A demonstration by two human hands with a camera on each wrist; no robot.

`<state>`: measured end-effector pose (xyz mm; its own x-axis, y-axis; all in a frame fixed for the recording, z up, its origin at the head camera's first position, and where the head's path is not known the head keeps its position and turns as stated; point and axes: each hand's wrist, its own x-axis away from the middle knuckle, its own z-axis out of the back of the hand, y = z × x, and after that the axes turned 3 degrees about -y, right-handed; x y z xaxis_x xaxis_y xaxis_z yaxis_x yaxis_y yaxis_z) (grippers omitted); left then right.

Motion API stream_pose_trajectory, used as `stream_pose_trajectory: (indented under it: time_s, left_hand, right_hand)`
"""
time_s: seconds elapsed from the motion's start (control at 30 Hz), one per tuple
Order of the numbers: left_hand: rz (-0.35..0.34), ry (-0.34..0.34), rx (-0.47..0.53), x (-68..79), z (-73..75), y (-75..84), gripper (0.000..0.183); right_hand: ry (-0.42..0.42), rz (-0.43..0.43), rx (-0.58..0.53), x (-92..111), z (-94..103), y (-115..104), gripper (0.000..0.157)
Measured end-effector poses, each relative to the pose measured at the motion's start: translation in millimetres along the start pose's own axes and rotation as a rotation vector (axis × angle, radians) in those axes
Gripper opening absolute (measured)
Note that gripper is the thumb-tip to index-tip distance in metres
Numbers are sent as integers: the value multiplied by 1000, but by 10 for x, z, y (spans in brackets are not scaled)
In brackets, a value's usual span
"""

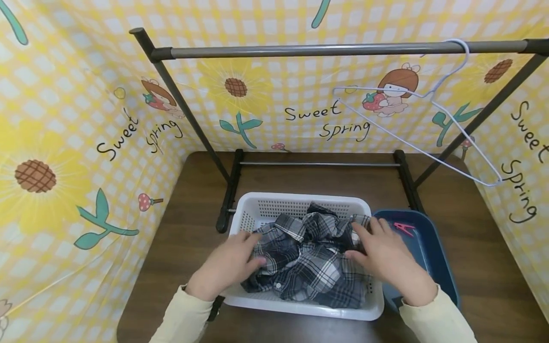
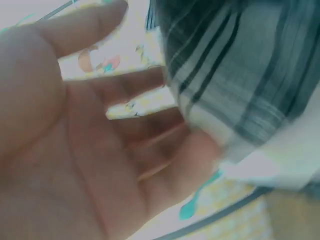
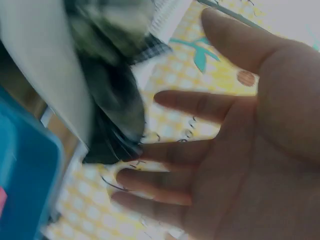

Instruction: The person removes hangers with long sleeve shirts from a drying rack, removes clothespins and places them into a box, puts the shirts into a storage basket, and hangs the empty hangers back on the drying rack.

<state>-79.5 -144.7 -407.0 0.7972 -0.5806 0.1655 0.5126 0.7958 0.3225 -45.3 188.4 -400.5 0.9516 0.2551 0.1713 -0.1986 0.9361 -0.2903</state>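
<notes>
Crumpled in a white perforated plastic basket at the near edge of the dark brown wooden table: a dark blue and white plaid shirt, filling most of the basket floor, collar and button placket uppermost.

Left hand laid on the shirt's left side, fingers straight and spread, fingertips just touching cloth, nothing gripped; same seen from the left wrist view, palm open with plaid fabric against the fingertips. Right hand resting on the shirt's right edge over the basket rim, fingers likewise extended and relaxed; in the right wrist view, open palm beside dark bunched cloth, no pinch formed.

Just right of the basket, touching it: a blue plastic tub holding a pink clothes peg. Behind, a black-framed garment rack with grey rail, one white wire hanger hooked near its right end, tilted.

Best handling, judging from this: close fingers on the collar or shoulders rather than on a loose fold, both sides taken evenly, then lift straight up so the cloth unfolds without dragging the light basket. Worth watching for a sleeve snagged underneath.
</notes>
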Motion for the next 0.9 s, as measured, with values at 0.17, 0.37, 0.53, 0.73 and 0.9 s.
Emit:
stream_pose_trajectory:
  time_s: [0.17, 0.37, 0.53, 0.73, 0.9]
  left_hand:
    - [-2, -293, 188, -145, -185, -6, 60]
    - [-10, -411, 193, -341, -271, -28, 62]
    - [-7, -337, 216, -255, -215, -60, 59]
    - [25, -122, 201, -53, -14, -71, 61]
    - [-46, 119, 106, -3, 152, -65, 64]
  right_hand:
    - [-187, 90, -136, -128, -154, 49, 70]
    - [-353, 66, -329, -263, -229, 148, 74]
    - [-312, 84, -327, -212, -219, 87, 72]
    - [-71, 106, -225, 1, 20, -10, 70]
    - [94, 59, -118, 116, 165, -98, 90]
